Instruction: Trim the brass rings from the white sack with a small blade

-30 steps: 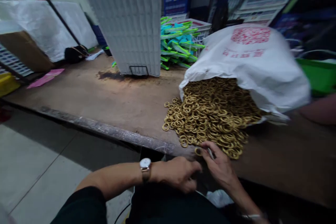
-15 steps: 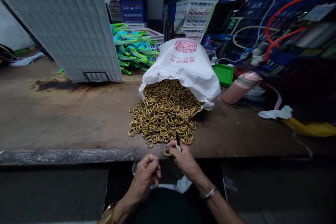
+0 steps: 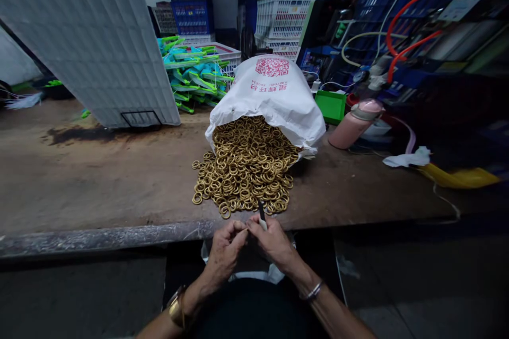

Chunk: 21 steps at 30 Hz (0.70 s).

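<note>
My right hand (image 3: 274, 243) is closed around a small knife (image 3: 262, 213) with a dark, upward-pointing blade and a pale handle. Its thumb and fingertips meet those of my left hand (image 3: 225, 249) just off the front table edge. Both hands pinch a gold ring, of which only a sliver shows between the fingertips. Directly beyond them lies a heap of gold rings (image 3: 246, 180). The heap spills from the mouth of a white woven sack (image 3: 270, 98), which lies on its side with red print on top.
A tall grey ribbed panel (image 3: 119, 53) stands left on the table (image 3: 99, 185). Green-and-blue plastic parts (image 3: 194, 74) are piled behind. Right of the sack are a green tray (image 3: 331, 106), a pink bottle (image 3: 355, 124) and orange hoses. Stacked crates (image 3: 284, 18) rise at the back.
My left hand has moved up and right to meet my right hand at the fingertips. The ring that hung from my right fingers is now between both hands. The camera view has shifted slightly.
</note>
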### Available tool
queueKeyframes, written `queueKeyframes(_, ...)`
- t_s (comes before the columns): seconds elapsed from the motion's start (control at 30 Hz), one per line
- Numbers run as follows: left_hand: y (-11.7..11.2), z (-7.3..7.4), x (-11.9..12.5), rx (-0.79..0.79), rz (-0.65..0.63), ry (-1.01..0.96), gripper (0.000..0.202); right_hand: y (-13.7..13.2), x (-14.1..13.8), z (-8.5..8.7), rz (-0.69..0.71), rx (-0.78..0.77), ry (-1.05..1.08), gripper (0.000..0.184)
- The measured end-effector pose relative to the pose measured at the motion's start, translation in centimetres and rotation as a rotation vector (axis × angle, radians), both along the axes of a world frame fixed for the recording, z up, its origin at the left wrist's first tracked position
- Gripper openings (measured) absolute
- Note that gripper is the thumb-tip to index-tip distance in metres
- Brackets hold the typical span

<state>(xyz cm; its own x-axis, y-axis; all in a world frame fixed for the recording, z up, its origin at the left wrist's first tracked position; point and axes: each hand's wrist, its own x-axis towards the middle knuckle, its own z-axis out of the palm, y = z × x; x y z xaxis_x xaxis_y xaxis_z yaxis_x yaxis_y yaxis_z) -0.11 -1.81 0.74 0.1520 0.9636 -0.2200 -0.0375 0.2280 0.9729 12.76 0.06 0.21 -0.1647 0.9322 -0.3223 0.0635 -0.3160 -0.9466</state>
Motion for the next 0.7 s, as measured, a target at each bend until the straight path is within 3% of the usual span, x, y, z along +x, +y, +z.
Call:
queueKeyframes(0.13,-0.2,0.1,-0.2,-0.156,-0.021,-0.068,0.03,0.0,0.0,0.2,0.019,0.156,-0.192,0.022)
queueKeyframes(0.4,-0.6,-0.2,-0.5,-0.281,-0.086,-0.32,0.033,0.1,0.2,-0.3,0.083,0.154,-0.182,0.026)
queueKeyframes(0.53,-0.6,0.1,-0.5,-0.251,-0.041,-0.297,0.033,-0.2,0.7,-0.7,0.07,0.323,-0.456,0.024)
queueKeyframes(0.63,-0.4,0.1,-0.5,-0.234,0.003,-0.252,0.032,-0.7,0.8,-0.7,0.211,0.441,-0.685,0.016)
queueKeyframes(0.7,-0.4,0.0,-0.6,-0.239,0.026,-0.233,0.032,-1.0,0.7,-0.6,0.293,0.479,-0.793,0.024)
